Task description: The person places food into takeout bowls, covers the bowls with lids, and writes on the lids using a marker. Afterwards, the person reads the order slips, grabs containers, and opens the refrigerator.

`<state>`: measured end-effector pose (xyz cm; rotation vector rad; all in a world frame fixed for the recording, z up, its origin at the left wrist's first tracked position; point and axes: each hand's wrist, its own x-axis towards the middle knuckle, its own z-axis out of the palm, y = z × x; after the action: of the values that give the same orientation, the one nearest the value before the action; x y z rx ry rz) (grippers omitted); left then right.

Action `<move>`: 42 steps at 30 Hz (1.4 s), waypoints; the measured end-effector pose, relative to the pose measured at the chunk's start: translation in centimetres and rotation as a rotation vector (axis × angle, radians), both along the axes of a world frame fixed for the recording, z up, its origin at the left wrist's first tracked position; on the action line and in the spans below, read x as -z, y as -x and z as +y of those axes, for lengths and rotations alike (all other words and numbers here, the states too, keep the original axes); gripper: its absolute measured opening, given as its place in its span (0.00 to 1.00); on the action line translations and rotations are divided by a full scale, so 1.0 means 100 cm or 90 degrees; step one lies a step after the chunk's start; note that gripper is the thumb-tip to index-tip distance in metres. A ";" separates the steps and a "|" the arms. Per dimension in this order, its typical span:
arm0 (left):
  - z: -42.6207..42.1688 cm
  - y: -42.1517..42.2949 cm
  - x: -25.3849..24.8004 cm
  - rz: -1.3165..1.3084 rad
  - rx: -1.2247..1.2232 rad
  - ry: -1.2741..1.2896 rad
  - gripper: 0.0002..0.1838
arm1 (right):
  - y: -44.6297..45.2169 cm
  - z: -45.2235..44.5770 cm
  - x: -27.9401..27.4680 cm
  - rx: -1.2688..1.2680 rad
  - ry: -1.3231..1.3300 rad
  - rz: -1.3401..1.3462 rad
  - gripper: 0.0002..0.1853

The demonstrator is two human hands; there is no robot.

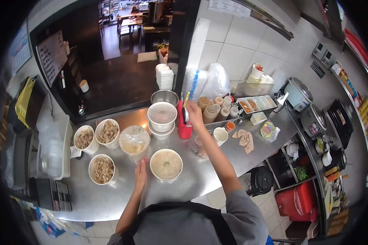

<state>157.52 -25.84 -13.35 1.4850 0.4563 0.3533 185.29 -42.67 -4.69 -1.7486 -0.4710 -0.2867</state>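
Note:
My left hand (pixel 140 174) is on the steel counter side of a clear plastic bag (pixel 140 155), its fingers closed at the bag's gathered end. That bag wraps a round bowl of pale food (pixel 133 141). Just right of this hand stands an open white bowl of cloudy soup (pixel 166 164). My right hand (pixel 193 113) reaches forward to a red tape dispenser (pixel 185 130), fingers curled at its upper part; what they grip there is hidden. Left of the dispenser, lidded white bowls (pixel 162 114) are stacked.
Three paper tubs of shredded meat (pixel 103 169) stand at the left. Sauce bottles (pixel 211 112), a condiment box (pixel 255 105), a paper cup (pixel 220 136) and a crumpled cloth (pixel 244 141) lie to the right. Stacked white containers (pixel 164 77) stand on the dark ledge.

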 end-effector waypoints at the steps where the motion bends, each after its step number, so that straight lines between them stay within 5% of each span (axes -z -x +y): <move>1: -0.002 0.007 -0.008 -0.003 -0.025 -0.027 0.25 | -0.064 0.017 0.033 0.031 0.003 -0.028 0.14; 5: -0.003 0.026 -0.048 -0.068 -0.075 -0.108 0.19 | -0.140 0.051 0.050 0.116 -0.005 0.291 0.13; 8: -0.003 0.039 -0.064 -0.074 -0.102 -0.185 0.16 | -0.155 0.049 0.065 0.199 0.095 0.104 0.12; 10: -0.009 0.044 -0.074 -0.083 -0.097 -0.260 0.15 | -0.099 0.036 0.020 0.259 0.068 -0.270 0.12; 14: -0.052 0.034 -0.105 -0.131 -0.042 -0.323 0.18 | 0.053 0.001 -0.047 -0.146 -0.135 -0.047 0.07; 17: -0.088 0.025 -0.108 -0.032 0.093 -0.162 0.18 | 0.154 -0.026 -0.072 -0.457 -0.197 0.159 0.18; 22: -0.126 0.031 -0.098 0.004 0.323 0.037 0.14 | 0.211 -0.053 -0.057 -0.444 -0.517 0.410 0.06; 25: -0.134 0.032 -0.092 -0.035 0.413 -0.045 0.15 | 0.213 -0.070 -0.037 -0.684 -0.579 0.604 0.22; 30: -0.152 0.017 -0.079 -0.095 0.184 -0.467 0.17 | 0.196 -0.075 -0.041 -0.557 -0.521 0.688 0.26; 33: -0.145 0.025 -0.078 -0.046 0.164 -0.611 0.13 | 0.156 -0.106 -0.061 -0.387 -0.562 0.406 0.24; 36: -0.124 0.021 -0.070 0.014 0.053 -0.610 0.14 | 0.114 -0.147 -0.095 -0.526 -0.853 0.223 0.24; 39: -0.068 -0.015 -0.070 -0.063 -0.104 -0.647 0.24 | 0.144 -0.089 -0.135 -0.041 -0.879 0.389 0.27; 41: -0.040 -0.034 -0.044 -0.059 -0.074 -0.548 0.30 | 0.130 -0.095 -0.074 -0.555 -0.720 0.460 0.36; 42: -0.030 -0.040 -0.028 -0.044 -0.019 -0.433 0.32 | 0.124 -0.087 -0.045 -0.610 -0.679 0.486 0.38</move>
<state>161.53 -28.84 -10.59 2.1161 0.3133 0.6222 172.94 -51.41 -0.17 -0.3846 -0.4089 0.6943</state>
